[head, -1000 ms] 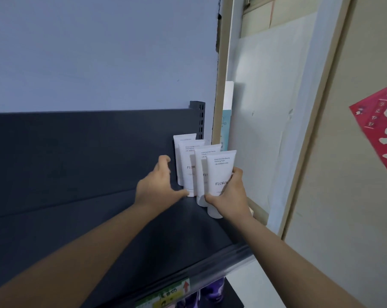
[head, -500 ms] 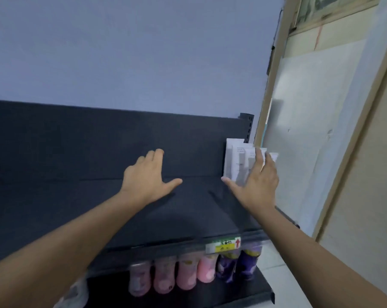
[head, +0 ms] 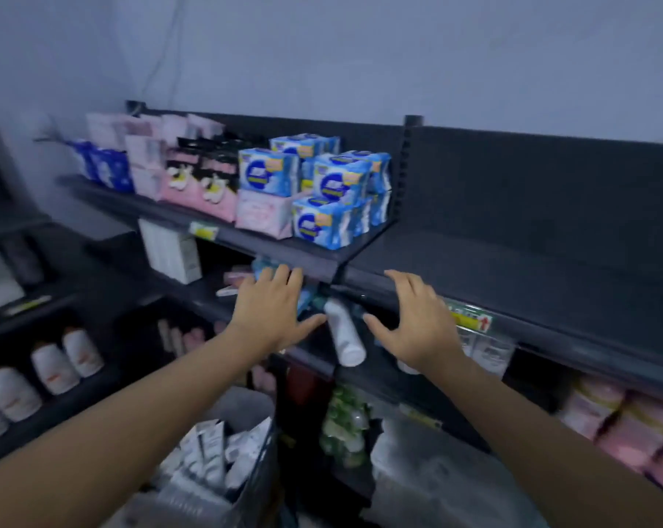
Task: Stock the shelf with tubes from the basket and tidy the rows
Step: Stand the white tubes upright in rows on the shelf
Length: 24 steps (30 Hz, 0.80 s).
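Observation:
Both my hands hang in the air in front of the dark shelving, fingers spread, holding nothing. My left hand (head: 274,308) is before the front lip of the top shelf (head: 474,261). My right hand (head: 413,323) is a little to its right, below that lip. The basket (head: 246,409) stands low between my forearms, filled with several white tubes (head: 212,451). A white bottle (head: 345,337) lies tilted on the shelf below, between my hands. The row of tubes I handled before is out of view.
Blue and pink packets (head: 322,188) crowd the upper left shelf. White bottles (head: 52,369) stand on the lower left unit. Pink packs (head: 627,424) sit at the lower right, and a yellow price tag (head: 471,318) marks the shelf edge.
My hands let go of the tube row and pulled back off the shelf. My view swung left and down, so the basket and the left shelves now show.

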### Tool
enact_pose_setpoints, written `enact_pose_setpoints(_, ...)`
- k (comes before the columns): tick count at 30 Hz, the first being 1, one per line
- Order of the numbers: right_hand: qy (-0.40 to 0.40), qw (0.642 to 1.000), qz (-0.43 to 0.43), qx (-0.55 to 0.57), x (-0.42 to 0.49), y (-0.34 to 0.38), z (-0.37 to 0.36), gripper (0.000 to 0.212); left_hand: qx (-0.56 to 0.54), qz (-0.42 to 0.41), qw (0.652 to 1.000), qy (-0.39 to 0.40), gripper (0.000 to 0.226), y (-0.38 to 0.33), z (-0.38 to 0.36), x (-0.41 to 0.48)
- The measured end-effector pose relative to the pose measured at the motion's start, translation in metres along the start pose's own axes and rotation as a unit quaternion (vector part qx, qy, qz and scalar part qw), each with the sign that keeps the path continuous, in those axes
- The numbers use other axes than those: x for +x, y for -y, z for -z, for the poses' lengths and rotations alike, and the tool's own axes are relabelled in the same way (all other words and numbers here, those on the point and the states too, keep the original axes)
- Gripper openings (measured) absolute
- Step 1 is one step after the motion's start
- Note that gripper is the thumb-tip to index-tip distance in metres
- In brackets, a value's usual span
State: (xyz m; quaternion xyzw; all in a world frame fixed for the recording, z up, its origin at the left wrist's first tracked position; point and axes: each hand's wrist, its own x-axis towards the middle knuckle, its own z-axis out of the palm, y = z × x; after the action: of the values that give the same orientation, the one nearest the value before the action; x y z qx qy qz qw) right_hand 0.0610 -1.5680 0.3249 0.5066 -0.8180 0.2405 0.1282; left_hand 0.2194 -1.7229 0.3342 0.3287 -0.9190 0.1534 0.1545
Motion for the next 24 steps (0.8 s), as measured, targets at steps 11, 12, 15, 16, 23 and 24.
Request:
enact_pose_setpoints(11, 0.266, 0.954, 0.094, 0.104, 0.057, 0.152, -0.191, 0.064, 0.039, 0.222, 0.962, 0.156, 0.076, 0.183, -0.11, -0.108)
enact_pose_setpoints(12, 0.285, 0.947, 0.103, 0.104, 0.06, 0.158, -0.21, 0.065, 0.034, 0.242, 0.955, 0.169, 0.075, 0.19, -0.122, -0.112)
enact_pose_setpoints(15, 0.346, 0.926, 0.132, 0.077, 0.066, 0.168, -0.269, 0.069, 0.028, 0.291, 0.931, 0.217, 0.074, 0.208, -0.156, -0.114)
enact_pose_setpoints(16, 0.365, 0.916, 0.152, 0.066, 0.065, 0.171, -0.29, 0.066, 0.027, 0.302, 0.924, 0.231, 0.074, 0.214, -0.167, -0.113)
enact_pose_setpoints(23, 0.647, 0.756, 0.058, 0.081, 0.001, 0.184, -0.44, 0.073, 0.034, 0.355, 0.895, 0.269, 0.072, 0.243, -0.236, -0.095)
enact_pose_setpoints(24, 0.678, 0.729, 0.023, 0.084, -0.01, 0.184, -0.457, 0.075, 0.036, 0.36, 0.892, 0.272, 0.072, 0.247, -0.246, -0.095)
